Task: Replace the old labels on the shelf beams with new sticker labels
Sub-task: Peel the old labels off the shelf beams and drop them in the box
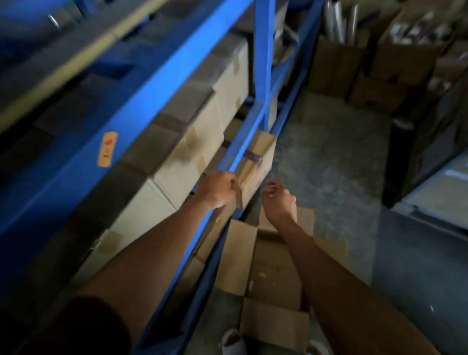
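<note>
While the view is blurred and tilted, we log what can be read. Our left hand is curled into a loose fist against the lower shelf beam, just beside a cardboard box that juts out past the beam. Whether this hand pinches anything we cannot tell; its fingers face away from the camera. Our right hand hangs in the aisle just beside that box, fingers half-curled and apart, nothing visible between them.

Position of task items: one orange-yellow label with red marks sits on the upper beam, well apart from both hands, up and to the left. We cannot say whether it is an old label or a new one; the print is unreadable. No label is visible on the lower beam near the left hand, and no sticker sheet or roll appears anywhere.

An open carton lies on the floor below our arms; its contents are not discernible.

Progress, as a judgement: only one label is on view, so the count done or left cannot be fixed. The left hand's place at the lower beam suggests work at that spot, peeling or pressing, undetermined.
</note>
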Available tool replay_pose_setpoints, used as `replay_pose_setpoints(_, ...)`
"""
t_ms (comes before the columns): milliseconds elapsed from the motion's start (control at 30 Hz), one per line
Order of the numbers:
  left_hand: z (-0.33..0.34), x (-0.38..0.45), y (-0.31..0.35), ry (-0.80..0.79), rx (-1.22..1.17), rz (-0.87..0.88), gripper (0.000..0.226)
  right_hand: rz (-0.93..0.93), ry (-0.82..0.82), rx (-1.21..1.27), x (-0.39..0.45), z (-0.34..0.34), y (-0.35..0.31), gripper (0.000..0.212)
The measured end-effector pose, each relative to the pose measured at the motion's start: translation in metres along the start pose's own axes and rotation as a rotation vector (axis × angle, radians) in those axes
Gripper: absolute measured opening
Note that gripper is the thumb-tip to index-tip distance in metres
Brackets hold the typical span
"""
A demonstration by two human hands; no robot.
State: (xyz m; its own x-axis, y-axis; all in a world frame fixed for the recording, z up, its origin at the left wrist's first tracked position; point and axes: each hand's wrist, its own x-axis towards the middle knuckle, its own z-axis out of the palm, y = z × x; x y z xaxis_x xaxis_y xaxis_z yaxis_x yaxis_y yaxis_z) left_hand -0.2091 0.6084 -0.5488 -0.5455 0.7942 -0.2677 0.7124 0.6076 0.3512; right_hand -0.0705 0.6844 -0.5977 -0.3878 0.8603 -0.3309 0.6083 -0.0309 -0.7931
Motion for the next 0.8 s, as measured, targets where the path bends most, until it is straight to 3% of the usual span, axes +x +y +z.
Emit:
replay_pose_setpoints(167, -0.069, -0.036, 0.048, 0.221, -0.112, 0.036, 0.020, -0.198, 0.076, 0.062, -0.017, -0.052, -0.071, 0.026)
replay_pose_setpoints(300, -0.123, -0.071, 0.084, 0.404, -0.068, 0.102, 0.021, -0.423, 0.121, 0.097, -0.032, -0.096, -0.129, 0.022)
replay_pose_setpoints(800, -0.335, -0.221, 0.136, 1.078, 0.334, 0.022, 0.022, -1.044, 0.082, 0.266, -0.134, -0.181, -0.332, 0.022)
